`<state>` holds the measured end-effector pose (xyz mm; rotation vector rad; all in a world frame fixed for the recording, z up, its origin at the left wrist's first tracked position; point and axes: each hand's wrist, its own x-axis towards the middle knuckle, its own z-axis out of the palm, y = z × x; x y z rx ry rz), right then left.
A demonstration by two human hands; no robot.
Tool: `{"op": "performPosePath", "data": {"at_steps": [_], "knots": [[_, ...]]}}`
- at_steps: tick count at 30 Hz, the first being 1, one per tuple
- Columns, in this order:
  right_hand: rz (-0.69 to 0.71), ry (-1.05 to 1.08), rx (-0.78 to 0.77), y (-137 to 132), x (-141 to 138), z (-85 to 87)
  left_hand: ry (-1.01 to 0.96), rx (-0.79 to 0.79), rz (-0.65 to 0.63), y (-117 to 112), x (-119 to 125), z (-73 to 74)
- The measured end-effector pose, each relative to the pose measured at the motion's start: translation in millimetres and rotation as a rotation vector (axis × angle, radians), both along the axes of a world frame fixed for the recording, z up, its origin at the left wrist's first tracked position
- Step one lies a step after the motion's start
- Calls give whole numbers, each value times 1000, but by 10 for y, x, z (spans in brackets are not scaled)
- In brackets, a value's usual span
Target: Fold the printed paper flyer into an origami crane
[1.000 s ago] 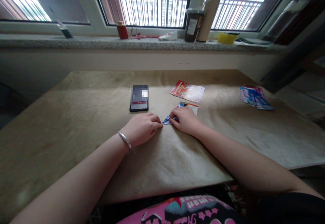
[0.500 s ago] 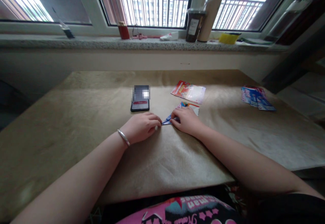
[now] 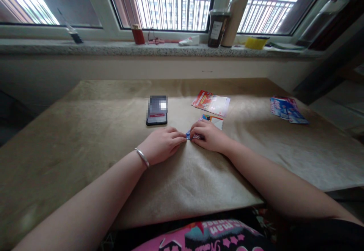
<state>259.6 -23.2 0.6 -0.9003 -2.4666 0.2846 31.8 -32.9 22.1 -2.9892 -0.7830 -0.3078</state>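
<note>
A colourful printed paper (image 3: 215,121), partly folded, lies flat on the table under my hands. My left hand (image 3: 166,143), with a silver bangle at the wrist, has its fingers closed together on the paper's left end. Curled over the middle of the sheet, my right hand (image 3: 209,135) presses it down and hides much of it. Only a small blue patterned bit shows between the two hands, and a white, orange and green part sticks out beyond the right knuckles.
A phone (image 3: 157,110) lies beyond my left hand. Past the right hand is a red-and-white printed sheet (image 3: 211,103). Several blue printed papers (image 3: 288,110) lie at the far right. On the windowsill (image 3: 113,49) stand a dark jar (image 3: 217,29) and a red container (image 3: 138,35).
My left hand has shifted slightly right, closer to the right hand. The paper's pointed left tip, seen before, now shows as a shorter blue bit. The right hand has barely moved.
</note>
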Motion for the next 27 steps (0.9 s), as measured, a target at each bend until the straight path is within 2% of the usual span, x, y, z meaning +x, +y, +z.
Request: {"op": "performPosePath", "data": {"at_steps": [3,6,10,16,22,27], "knots": [[36,52,-7,17,0,-25,10,0,10,-1,-8,8],[6,68,19,12,-40,-60,17,-13,18,3,-27,12],[-40,33,100,-14,-88,-83,30,-16,19,2,-40,21],[-24,11,91,-5,-87,-80,84,41,26,-20,-3,49],[43,-94,224,-15,-74,-10,95,59,37,-31,15,49],[35,-178,319,-28,-73,44,125,76,51,-62,48,83]]}}
